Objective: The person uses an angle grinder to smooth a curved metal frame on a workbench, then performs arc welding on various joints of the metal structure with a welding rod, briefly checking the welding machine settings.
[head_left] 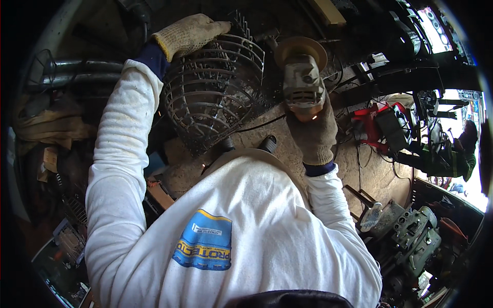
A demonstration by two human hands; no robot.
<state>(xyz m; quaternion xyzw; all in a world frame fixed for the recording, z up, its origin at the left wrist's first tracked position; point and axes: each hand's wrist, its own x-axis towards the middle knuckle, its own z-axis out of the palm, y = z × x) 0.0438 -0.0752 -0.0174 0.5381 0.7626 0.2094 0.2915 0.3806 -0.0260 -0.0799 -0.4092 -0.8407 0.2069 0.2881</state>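
A round metal cage (177,96) of curved, welded bars stands in front of me, with dark mesh-like parts inside it. At its far left rim, my left hand (191,35), in a pale knitted work glove, is closed over the bars, though its fingertips are partly hidden. My right hand (314,134), in a darker, dirty glove, is wrapped round the body of an angle grinder (303,84). The grinder's round disc (319,50) is at the far end, to the right of the cage and apart from it. A small orange glow shows on the grinder near the glove.
Cords run over the concrete floor (380,177). A red-and-black object (365,126) lies to the right. Nearer stands a greenish machine (418,233). Metal pipes (84,66) and a brown cloth heap (56,123) are at left. My shoes (268,143) are just below the cage.
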